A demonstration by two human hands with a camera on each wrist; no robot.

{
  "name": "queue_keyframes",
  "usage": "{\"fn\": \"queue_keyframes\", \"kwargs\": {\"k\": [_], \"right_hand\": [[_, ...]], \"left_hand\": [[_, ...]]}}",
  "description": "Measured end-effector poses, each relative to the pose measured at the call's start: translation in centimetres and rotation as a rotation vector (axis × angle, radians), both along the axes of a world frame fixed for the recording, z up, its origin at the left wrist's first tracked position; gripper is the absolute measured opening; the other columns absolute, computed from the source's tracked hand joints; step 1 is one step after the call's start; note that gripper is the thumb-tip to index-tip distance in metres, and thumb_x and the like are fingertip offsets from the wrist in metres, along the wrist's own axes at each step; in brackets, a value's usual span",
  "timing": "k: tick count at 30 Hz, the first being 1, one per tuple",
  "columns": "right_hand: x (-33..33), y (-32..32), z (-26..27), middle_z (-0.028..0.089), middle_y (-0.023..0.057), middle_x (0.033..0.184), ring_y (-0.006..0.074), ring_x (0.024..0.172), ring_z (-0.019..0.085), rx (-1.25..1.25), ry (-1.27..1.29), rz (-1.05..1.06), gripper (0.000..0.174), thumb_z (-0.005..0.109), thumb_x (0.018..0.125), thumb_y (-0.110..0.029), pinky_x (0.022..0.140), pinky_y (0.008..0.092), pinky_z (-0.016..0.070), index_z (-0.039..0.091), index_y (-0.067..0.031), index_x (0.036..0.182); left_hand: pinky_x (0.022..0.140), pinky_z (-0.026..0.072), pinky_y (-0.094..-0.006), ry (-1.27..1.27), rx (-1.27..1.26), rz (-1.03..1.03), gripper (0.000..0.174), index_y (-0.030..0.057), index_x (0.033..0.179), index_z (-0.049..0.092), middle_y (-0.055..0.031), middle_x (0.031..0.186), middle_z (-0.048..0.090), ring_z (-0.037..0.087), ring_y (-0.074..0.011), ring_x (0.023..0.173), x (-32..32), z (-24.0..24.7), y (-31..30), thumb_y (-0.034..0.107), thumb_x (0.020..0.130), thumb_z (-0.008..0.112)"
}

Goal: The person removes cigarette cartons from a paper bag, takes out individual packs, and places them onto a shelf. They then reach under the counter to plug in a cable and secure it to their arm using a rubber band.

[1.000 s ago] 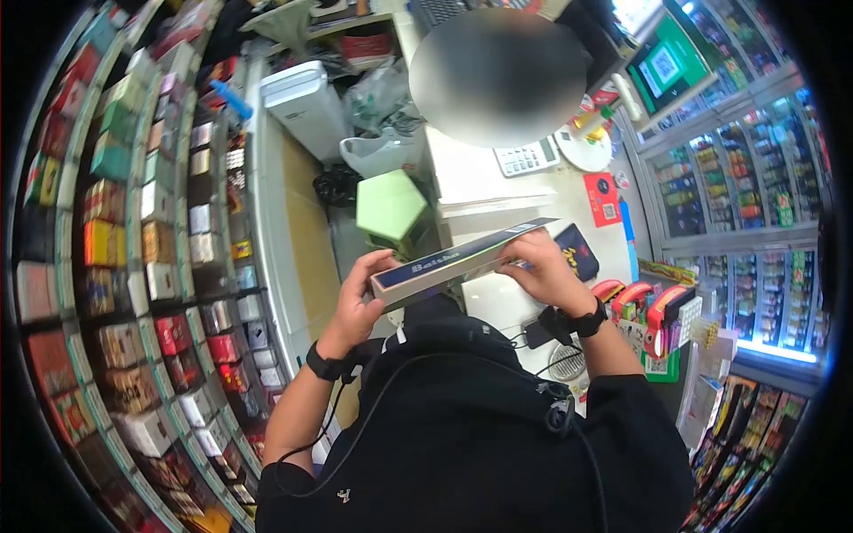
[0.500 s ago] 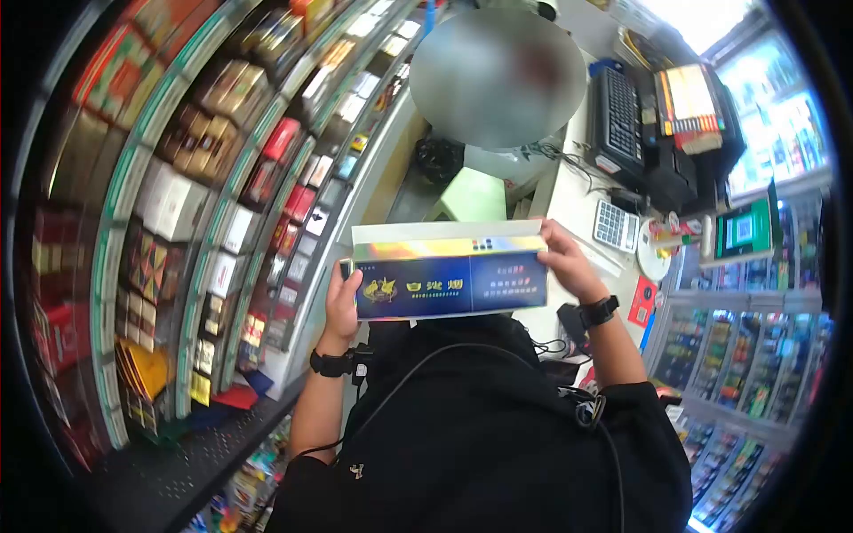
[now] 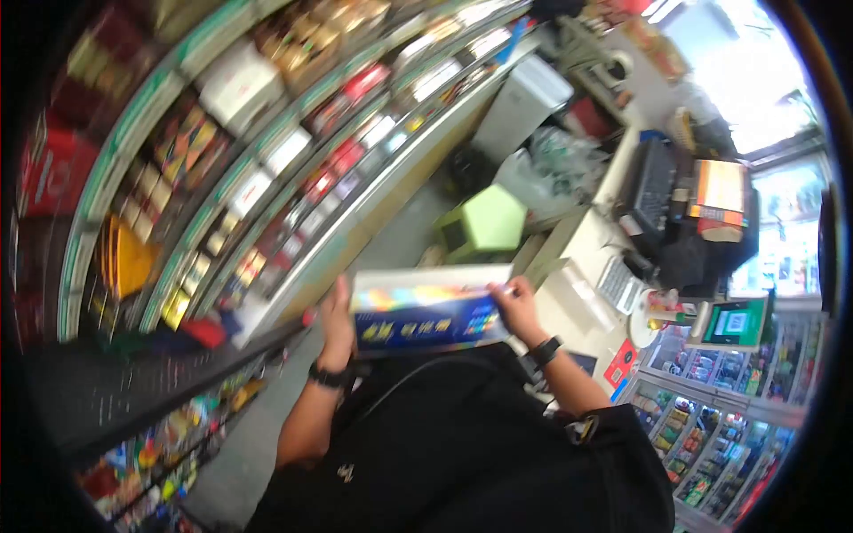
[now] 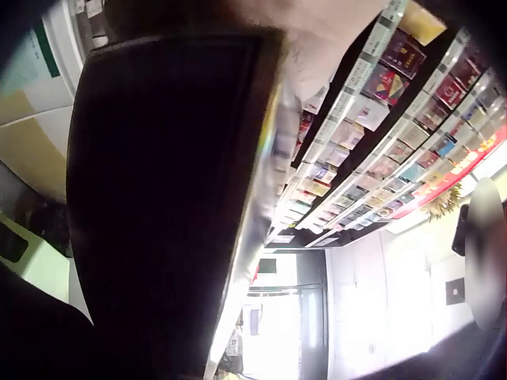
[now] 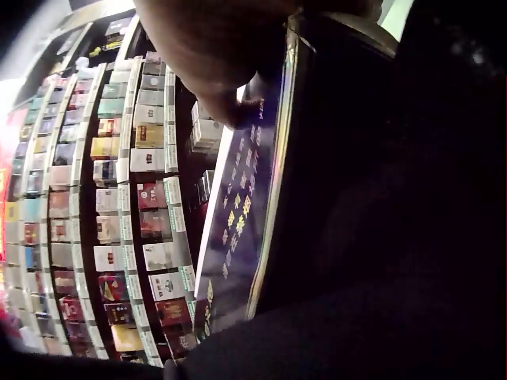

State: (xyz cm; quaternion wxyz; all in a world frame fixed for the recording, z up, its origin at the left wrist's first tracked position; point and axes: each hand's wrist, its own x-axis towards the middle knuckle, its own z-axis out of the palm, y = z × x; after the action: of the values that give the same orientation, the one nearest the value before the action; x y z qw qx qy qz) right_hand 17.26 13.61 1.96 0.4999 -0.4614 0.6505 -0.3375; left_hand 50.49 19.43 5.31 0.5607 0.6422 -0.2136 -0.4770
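Note:
A long blue cigarette carton [image 3: 426,330] with gold lettering and a shiny rainbow band is held level in front of the black shirt. Along its far upper edge a pale flap [image 3: 435,274] stands up. My left hand [image 3: 337,327] grips the carton's left end. At the right end, my right hand [image 3: 519,311] holds it with the thumb on the near side. The left wrist view has the carton [image 4: 166,198] as a large dark face, with part of the left hand [image 4: 325,36] above. In the right wrist view, right-hand fingers [image 5: 210,63] press near the lettered side.
Shelves of cigarette packs [image 3: 240,186] run along the left. Ahead on the floor are a green stool [image 3: 484,222] and a grey bin [image 3: 524,102]. A white counter [image 3: 569,298] to the right bears a calculator [image 3: 616,282] and a keyboard [image 3: 651,182]. Glass-fronted coolers [image 3: 720,426] stand beyond.
The carton has turned from narrow side up to its blue lettered face showing, with the pale flap raised. My view has swung toward the shelves. Both hands keep hold of the ends.

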Motion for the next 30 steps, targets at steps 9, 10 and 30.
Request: {"fn": "queue_keyframes", "kwargs": {"k": [9,10,30], "right_hand": [[0.9,0.5,2.9,0.054,0.0064,0.074,0.0123,0.074,0.050,-0.007,0.090,0.035,0.049,0.076,0.080,-0.042,0.064,0.0308,0.0452,0.045,-0.0054,0.080],[0.9,0.6,3.0,0.054,0.0059,0.073,0.0119,0.071,0.051,-0.001,0.077,0.018,0.049,0.077,0.080,-0.043,0.061,0.0299,0.0455,0.044,-0.0060,0.079],[-0.5,0.6,4.0,0.065,0.0046,0.086,0.0102,0.072,0.061,0.241,-0.507,-0.196,0.019,0.070,0.088,-0.016,0.067,0.0261,0.0521,0.056,-0.0037,0.093]], "left_hand": [[0.074,0.0423,-0.0278,-0.080,-0.105,0.034,0.038,0.0025,0.084,0.057,-0.0039,0.080,0.055,0.053,-0.0125,0.077,-0.1,0.5,1.1,0.032,0.103,0.041],[0.074,0.0423,-0.0278,-0.079,-0.116,0.020,0.038,0.0025,0.084,0.057,-0.0039,0.080,0.055,0.053,-0.0125,0.077,-0.3,0.4,0.8,0.032,0.103,0.041],[0.049,0.0294,-0.0410,-0.771,-0.121,0.116,0.058,0.0003,0.057,0.043,-0.0129,0.051,0.042,0.033,-0.0262,0.047,0.5,-0.5,-1.3,0.032,0.105,0.037]]}}
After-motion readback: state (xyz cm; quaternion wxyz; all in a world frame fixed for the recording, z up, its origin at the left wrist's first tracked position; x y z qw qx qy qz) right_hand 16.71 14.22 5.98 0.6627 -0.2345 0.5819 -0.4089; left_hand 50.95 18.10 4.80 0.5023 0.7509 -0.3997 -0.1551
